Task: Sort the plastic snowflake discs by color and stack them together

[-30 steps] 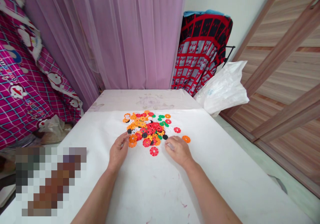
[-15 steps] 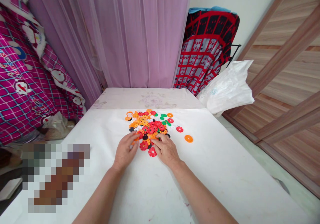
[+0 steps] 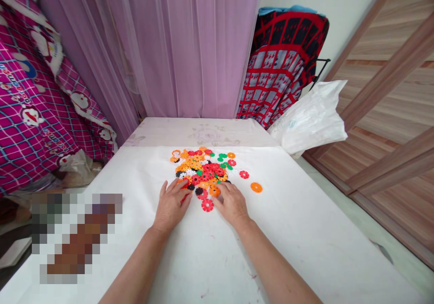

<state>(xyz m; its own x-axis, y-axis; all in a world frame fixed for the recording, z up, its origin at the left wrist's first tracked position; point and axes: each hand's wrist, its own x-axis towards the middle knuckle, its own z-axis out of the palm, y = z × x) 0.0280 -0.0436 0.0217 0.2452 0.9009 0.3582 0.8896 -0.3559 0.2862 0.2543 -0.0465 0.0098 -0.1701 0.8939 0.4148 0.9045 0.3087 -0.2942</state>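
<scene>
Head view: the left hand [image 3: 172, 204] lies open at the near left edge of a pile of notched plastic discs [image 3: 207, 172], fingers spread over some of the pieces. Opposite it, the right hand [image 3: 232, 203] is open too, its fingers loosely bent at the pile's near right edge; whether either one presses on a disc is hard to tell. Between the two hands, a red disc [image 3: 207, 205] lies flat at the front of the pile, which mixes red, orange, yellow, white, black and green pieces. Off to the right, a red-and-white disc [image 3: 244, 174] and, nearer, an orange disc [image 3: 257, 187] lie apart on the white-covered table [image 3: 203, 258]. Past the table's far edge hangs a purple curtain [image 3: 190, 46], with a red-and-black patterned cloth [image 3: 281, 59] beside it. A white plastic bag [image 3: 312, 118] sits at the table's far right corner, near wood-grain doors [image 3: 389, 91]; a pink plaid blanket [image 3: 40, 91] hangs at the left.
</scene>
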